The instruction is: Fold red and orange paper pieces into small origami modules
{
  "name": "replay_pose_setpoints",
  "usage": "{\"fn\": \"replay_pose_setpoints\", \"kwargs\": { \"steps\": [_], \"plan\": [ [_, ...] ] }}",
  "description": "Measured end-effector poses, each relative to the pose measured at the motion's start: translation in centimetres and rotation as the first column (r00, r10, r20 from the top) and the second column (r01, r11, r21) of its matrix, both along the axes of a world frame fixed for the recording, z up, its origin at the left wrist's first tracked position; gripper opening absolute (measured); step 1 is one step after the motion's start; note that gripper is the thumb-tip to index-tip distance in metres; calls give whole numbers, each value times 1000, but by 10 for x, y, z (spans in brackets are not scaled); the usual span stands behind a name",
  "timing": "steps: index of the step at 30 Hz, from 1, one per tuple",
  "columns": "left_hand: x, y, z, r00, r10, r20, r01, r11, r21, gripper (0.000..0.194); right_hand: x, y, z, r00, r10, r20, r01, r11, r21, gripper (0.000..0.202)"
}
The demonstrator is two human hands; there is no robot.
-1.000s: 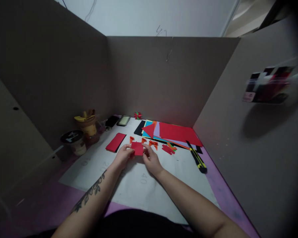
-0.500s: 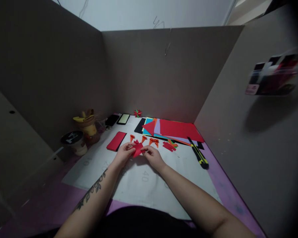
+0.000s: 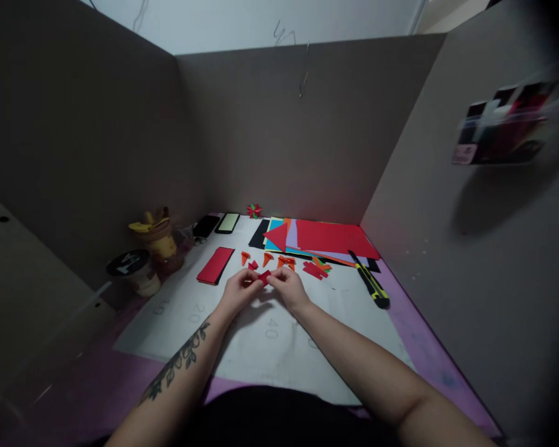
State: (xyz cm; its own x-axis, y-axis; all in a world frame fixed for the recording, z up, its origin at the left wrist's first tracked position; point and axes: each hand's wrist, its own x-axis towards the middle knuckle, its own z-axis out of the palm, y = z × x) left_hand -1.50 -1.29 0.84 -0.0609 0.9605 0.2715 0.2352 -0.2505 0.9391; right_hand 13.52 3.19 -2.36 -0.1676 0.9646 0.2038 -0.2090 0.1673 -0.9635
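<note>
A small piece of red paper (image 3: 264, 277) is pinched between my two hands, above the white sheet. My left hand (image 3: 239, 288) grips its left side and my right hand (image 3: 287, 287) its right side; the fingers cover much of it. Just behind my left fingers lies a small red folded piece (image 3: 253, 265). Beyond it stand several orange folded pieces (image 3: 286, 261). To the right of my right hand are red paper strips (image 3: 315, 270), with orange and green strips next to them.
A stack of red paper (image 3: 215, 266) lies left of my hands. Large coloured sheets (image 3: 338, 238) spread along the back right, near a black and yellow utility knife (image 3: 371, 282). Two phones (image 3: 228, 223) and a red-green paper star (image 3: 254, 211) sit at the back; cups (image 3: 130, 266) stand at left.
The red paper between my hands now shows as a smaller, narrower shape, and my hands have come closer together. The view has shifted slightly.
</note>
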Motion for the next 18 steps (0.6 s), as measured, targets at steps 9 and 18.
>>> {"fn": "replay_pose_setpoints", "kwargs": {
  "steps": [9,18],
  "plan": [
    [2,-2,1,995,52,-82,-59,995,-85,24,-2,-4,5,996,1,-89,-1,1000,-8,16],
    [2,-2,-3,998,66,1,-66,990,-125,27,-6,-5,4,984,-17,-175,0,995,-99,18]
  ]
}}
